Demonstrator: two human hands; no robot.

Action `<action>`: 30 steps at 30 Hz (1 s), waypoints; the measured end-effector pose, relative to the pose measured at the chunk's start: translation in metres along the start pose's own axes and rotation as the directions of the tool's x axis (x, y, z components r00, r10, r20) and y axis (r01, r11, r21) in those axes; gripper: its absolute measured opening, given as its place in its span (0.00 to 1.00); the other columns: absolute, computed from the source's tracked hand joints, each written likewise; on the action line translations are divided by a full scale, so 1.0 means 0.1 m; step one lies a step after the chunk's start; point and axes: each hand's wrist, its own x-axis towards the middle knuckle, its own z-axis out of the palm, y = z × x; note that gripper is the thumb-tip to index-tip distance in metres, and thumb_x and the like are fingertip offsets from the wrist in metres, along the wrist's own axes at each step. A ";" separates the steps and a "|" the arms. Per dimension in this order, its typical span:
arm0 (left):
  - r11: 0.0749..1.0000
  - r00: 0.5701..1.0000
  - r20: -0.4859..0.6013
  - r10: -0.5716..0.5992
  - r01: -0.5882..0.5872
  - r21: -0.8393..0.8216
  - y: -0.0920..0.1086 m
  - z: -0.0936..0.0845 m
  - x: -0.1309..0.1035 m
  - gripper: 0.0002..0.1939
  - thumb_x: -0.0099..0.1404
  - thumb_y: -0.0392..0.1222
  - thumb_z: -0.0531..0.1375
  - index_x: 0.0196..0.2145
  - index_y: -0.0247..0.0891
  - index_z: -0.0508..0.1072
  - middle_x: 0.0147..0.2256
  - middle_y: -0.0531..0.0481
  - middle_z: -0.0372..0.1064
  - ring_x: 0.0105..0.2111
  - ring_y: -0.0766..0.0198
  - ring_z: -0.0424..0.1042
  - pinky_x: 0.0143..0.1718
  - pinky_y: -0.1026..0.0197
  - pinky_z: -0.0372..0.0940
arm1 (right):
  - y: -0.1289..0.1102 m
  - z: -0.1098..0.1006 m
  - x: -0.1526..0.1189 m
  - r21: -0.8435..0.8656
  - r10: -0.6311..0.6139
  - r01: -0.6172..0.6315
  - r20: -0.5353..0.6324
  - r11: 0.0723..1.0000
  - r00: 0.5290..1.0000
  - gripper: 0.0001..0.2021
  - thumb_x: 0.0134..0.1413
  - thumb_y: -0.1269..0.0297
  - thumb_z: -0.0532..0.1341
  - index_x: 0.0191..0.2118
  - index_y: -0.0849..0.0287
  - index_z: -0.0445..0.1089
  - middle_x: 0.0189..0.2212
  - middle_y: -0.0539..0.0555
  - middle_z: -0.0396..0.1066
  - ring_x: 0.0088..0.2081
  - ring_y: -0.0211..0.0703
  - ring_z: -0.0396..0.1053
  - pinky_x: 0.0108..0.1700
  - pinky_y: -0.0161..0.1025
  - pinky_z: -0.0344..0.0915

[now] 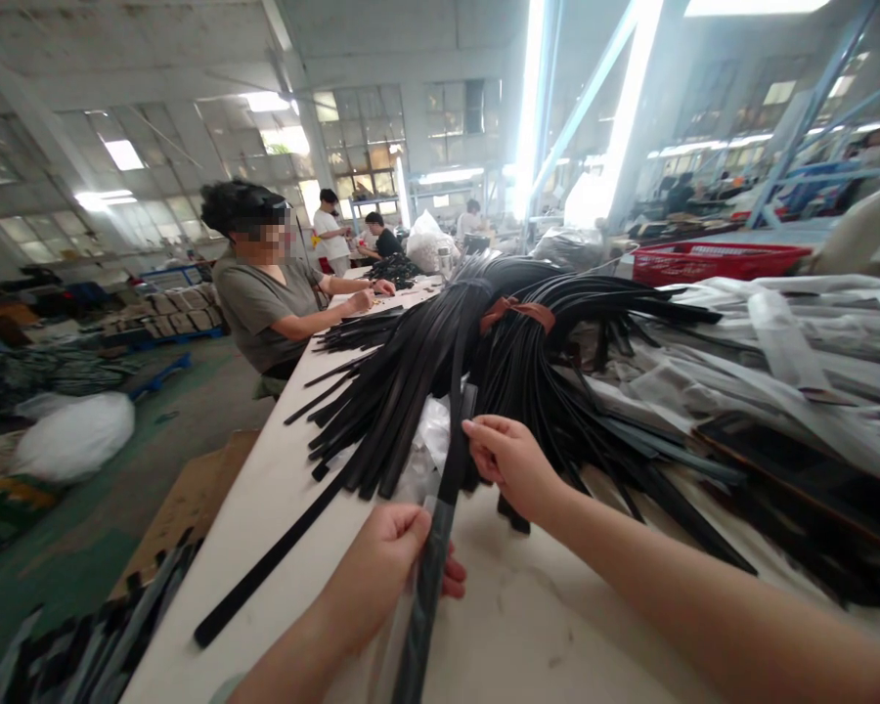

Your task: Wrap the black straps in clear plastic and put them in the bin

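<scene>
A long black strap point(449, 476) runs from the pile toward me, its near part inside a clear plastic sleeve point(438, 528). My left hand point(396, 552) is closed around the sleeved part, thumb on top and fingertips showing at the far side. Higher up, my right hand point(503, 458) pinches the strap at its edge, fingers curled. Just beyond both hands lies a heap of loose black straps point(403, 381). To its right is a bundle of black straps point(520, 381) tied with a brown band point(517, 313). One single strap point(264, 567) lies apart at the left.
The white table point(264, 508) extends forward, with a co-worker point(264, 293) at its left side. Clear plastic sleeves point(799, 323) are heaped at the right, before a red basket point(719, 262). More straps point(95, 626) stand below the table's left edge, near cardboard point(191, 499).
</scene>
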 end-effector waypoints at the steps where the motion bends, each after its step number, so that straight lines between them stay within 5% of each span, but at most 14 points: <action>1: 1.000 1.000 -0.004 0.004 -0.004 0.007 0.00 0.00 0.00 0.23 0.57 0.59 0.60 0.25 0.33 0.68 0.24 0.41 0.75 0.24 0.56 0.76 0.30 0.55 0.70 | 0.00 -0.01 0.02 0.010 -0.023 0.024 -0.021 1.000 1.000 0.19 0.46 0.56 0.65 0.19 0.58 0.56 0.11 0.41 0.53 0.14 0.26 0.44 0.16 0.31 0.36; 5: 0.999 0.998 -0.059 0.037 -0.037 0.010 0.01 -0.03 0.00 0.20 0.61 0.55 0.57 0.28 0.32 0.69 0.25 0.40 0.76 0.25 0.57 0.76 0.30 0.58 0.69 | 0.04 0.07 -0.11 -0.120 0.006 0.015 0.173 0.993 0.985 0.16 0.46 0.58 0.65 0.20 0.59 0.58 0.11 0.42 0.55 0.14 0.27 0.47 0.17 0.30 0.40; 9: 0.999 0.997 -0.063 0.051 -0.051 0.010 0.03 -0.05 0.01 0.18 0.61 0.52 0.57 0.30 0.31 0.70 0.25 0.41 0.75 0.25 0.58 0.76 0.29 0.59 0.68 | 0.09 0.14 -0.22 -0.263 0.162 -0.059 0.387 0.963 0.908 0.14 0.48 0.57 0.64 0.23 0.60 0.62 0.12 0.43 0.58 0.13 0.28 0.50 0.15 0.29 0.43; 15: 0.999 0.999 -0.049 0.022 -0.020 0.043 0.05 -0.03 0.00 0.20 0.59 0.55 0.58 0.26 0.33 0.67 0.23 0.41 0.75 0.23 0.57 0.75 0.28 0.57 0.70 | 0.06 0.05 -0.07 -0.143 0.033 -0.014 0.130 0.990 0.991 0.16 0.52 0.52 0.60 0.25 0.59 0.61 0.12 0.42 0.58 0.12 0.27 0.49 0.14 0.28 0.41; 22: 0.991 0.994 -0.065 0.089 -0.082 0.101 0.09 -0.06 -0.01 0.21 0.60 0.56 0.57 0.28 0.31 0.70 0.23 0.42 0.74 0.22 0.58 0.75 0.26 0.58 0.69 | 0.06 0.20 -0.26 -0.419 0.066 0.086 0.334 0.904 0.940 0.15 0.56 0.52 0.57 0.28 0.60 0.61 0.16 0.45 0.63 0.14 0.29 0.58 0.15 0.27 0.53; 26: 0.989 0.991 -0.052 0.127 -0.123 0.077 0.09 -0.04 0.00 0.22 0.60 0.57 0.58 0.28 0.31 0.70 0.24 0.42 0.74 0.22 0.59 0.74 0.25 0.59 0.69 | 0.11 0.23 -0.29 -0.406 0.118 0.042 0.361 0.913 0.925 0.16 0.53 0.50 0.58 0.29 0.59 0.61 0.17 0.45 0.64 0.15 0.32 0.62 0.15 0.27 0.56; 30: 0.999 0.998 0.033 0.052 -0.052 -0.006 0.05 -0.03 -0.05 0.25 0.59 0.61 0.58 0.35 0.32 0.69 0.24 0.42 0.74 0.21 0.61 0.74 0.23 0.62 0.67 | 0.07 0.14 -0.20 -0.362 -0.002 0.113 0.294 0.925 0.956 0.17 0.52 0.49 0.59 0.27 0.59 0.61 0.16 0.46 0.65 0.13 0.31 0.60 0.13 0.28 0.53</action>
